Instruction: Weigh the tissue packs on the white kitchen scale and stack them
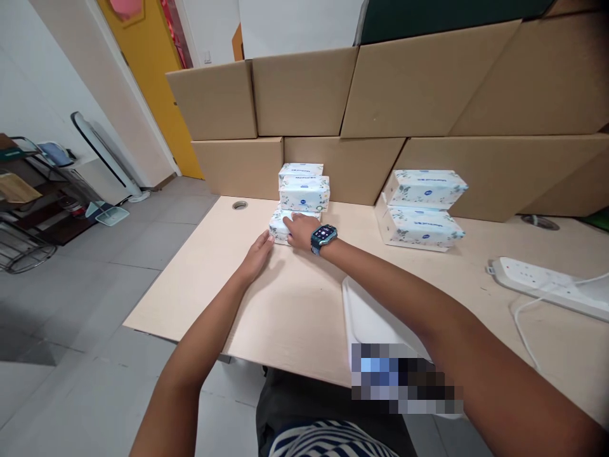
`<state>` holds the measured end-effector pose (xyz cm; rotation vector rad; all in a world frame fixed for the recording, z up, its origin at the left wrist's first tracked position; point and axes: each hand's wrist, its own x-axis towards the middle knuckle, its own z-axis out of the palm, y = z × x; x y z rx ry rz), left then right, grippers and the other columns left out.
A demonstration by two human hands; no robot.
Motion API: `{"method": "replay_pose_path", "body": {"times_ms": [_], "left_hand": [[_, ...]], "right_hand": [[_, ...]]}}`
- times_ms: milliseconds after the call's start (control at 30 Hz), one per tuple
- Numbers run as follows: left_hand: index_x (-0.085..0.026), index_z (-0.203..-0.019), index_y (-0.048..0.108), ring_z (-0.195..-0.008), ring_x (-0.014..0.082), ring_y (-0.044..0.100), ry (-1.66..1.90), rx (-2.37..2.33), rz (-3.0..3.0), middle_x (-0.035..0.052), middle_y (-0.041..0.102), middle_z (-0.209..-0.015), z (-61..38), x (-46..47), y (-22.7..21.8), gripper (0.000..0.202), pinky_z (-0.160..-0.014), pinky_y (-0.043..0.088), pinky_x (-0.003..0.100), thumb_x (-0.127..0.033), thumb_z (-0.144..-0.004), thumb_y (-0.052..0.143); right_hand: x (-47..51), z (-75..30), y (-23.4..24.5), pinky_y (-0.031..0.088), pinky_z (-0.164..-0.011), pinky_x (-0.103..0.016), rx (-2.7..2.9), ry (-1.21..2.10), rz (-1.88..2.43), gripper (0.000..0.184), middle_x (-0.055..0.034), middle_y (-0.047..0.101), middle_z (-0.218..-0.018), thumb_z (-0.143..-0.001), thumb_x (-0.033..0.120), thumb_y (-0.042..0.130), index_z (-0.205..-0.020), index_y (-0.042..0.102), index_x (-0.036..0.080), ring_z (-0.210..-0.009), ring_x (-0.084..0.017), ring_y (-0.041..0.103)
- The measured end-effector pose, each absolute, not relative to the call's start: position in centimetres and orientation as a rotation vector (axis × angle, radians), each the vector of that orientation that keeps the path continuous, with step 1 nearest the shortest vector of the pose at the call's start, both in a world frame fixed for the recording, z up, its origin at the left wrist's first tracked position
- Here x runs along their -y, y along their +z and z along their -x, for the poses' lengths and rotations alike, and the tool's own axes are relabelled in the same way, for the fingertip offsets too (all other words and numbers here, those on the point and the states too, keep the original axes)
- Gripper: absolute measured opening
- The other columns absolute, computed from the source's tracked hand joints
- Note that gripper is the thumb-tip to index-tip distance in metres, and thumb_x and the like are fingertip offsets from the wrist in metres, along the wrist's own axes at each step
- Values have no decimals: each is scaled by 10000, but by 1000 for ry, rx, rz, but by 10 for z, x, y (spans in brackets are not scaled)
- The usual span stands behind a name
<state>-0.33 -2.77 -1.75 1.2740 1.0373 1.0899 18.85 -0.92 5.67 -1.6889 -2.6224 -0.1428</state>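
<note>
Three white tissue packs with a floral print stand in a small pile at the far side of the light wooden table (200, 285). The lowest, nearest tissue pack (277, 226) lies flat. My right hand (301, 230), a blue watch on its wrist, rests on top of that pack with fingers pressed on it. My left hand (257, 255) lies flat against the pack's near left side, fingers stretched out. Two more packs (304, 192) sit stacked just behind. A second stack of two tissue packs (421, 209) stands further right.
Brown cardboard boxes (390, 101) form a wall along the table's back edge. A white power strip (537, 279) with cable lies at right. A white tray (371, 317) sits under my right forearm. Grey floor, a metal rack (28, 209) and a yellow door (147, 70) are on the left.
</note>
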Motion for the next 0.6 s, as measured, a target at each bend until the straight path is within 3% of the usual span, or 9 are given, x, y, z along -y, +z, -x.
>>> {"method": "replay_pose_path", "body": {"times_ms": [167,300,367,500,567,600], "left_hand": [[-239,-1570,561,-1651,353,372,1087,-1114,-1325,112,451,-1744,3,24,-20,746,-1350,322,494,-597,-928,689],[-217,-1526,555,-1604,374,448,1157,-1174,-1372,172,483,-1709,-1,21,-20,707,-1275,440,533,-598,-938,654],[-219,-1487,559,-1558,391,499,1243,-1205,-1410,194,486,-1688,0,23,-17,694,-1228,485,565,-614,-928,664],[-237,-1340,614,-1493,328,544,1601,-1162,-1654,160,529,-1607,2,39,-1,586,-1283,417,530,-643,-923,686],[-228,-1271,640,-1408,313,608,1792,-1047,-1889,162,602,-1493,-6,50,10,508,-1246,455,527,-646,-984,610],[-224,-1273,643,-1344,309,650,1801,-984,-1988,166,631,-1440,-16,54,16,498,-1202,495,532,-641,-1014,565]], "right_hand": [[11,-185,55,506,-1098,-509,2599,-122,1668,558,-347,538,-1551,-1004,232,530,-1518,491,19,-1397,-422,578],[23,-206,55,325,-1293,-556,2615,-98,1578,694,-259,342,-1759,-1025,309,573,-1659,371,112,-1636,-386,336],[34,-238,51,235,-1329,-628,2584,-138,1461,675,-221,299,-1793,-1033,332,565,-1661,397,153,-1671,-388,273],[64,-342,27,179,-1343,-682,2168,-80,1350,458,-184,536,-1666,-1009,347,590,-1438,650,199,-1587,-391,440],[77,-401,11,241,-1354,-593,1598,99,1414,423,-170,626,-1572,-941,407,707,-1321,710,221,-1532,-370,504],[83,-429,4,277,-1335,-596,1442,98,1450,468,-217,597,-1578,-957,452,696,-1352,682,200,-1532,-384,491]]}}
